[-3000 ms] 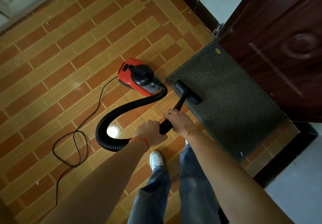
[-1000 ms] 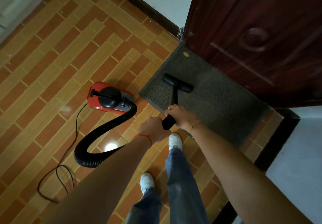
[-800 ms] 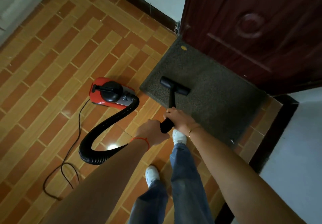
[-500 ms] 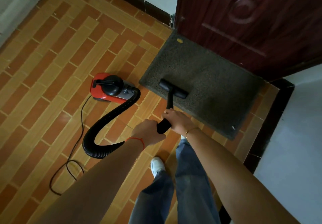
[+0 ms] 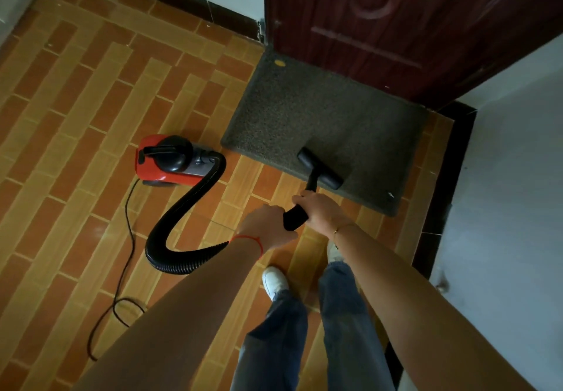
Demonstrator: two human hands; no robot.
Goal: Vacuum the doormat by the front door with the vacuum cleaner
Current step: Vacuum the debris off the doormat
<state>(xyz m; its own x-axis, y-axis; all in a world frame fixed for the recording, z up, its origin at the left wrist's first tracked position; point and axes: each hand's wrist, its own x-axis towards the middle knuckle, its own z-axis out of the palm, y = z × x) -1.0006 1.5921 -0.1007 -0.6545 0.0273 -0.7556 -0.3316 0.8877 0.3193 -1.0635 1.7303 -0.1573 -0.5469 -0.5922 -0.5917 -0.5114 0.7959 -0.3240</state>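
Observation:
A dark grey doormat (image 5: 310, 116) lies on the tiled floor against a dark red door (image 5: 396, 25). The black floor nozzle (image 5: 320, 169) sits on the mat near its front edge, right of the middle. My right hand (image 5: 320, 209) grips the black wand handle (image 5: 294, 217) from the right. Just behind it, my left hand (image 5: 268, 226) grips the same handle. A black ribbed hose (image 5: 182, 217) curves from the handle to the red and black vacuum body (image 5: 170, 160), left of the mat.
A thin black power cord (image 5: 122, 269) trails over the orange tiles (image 5: 76, 116) at the lower left. White walls stand at the right (image 5: 502, 208) and behind, with a dark skirting. My feet in white shoes (image 5: 274, 281) stand below the handle. A small white speck (image 5: 391, 194) lies on the mat's right front corner.
The nozzle has moved rightward along the mat's front part and now sits near the front edge. Both hands kept their grip on the handle. The view shifted with my body.

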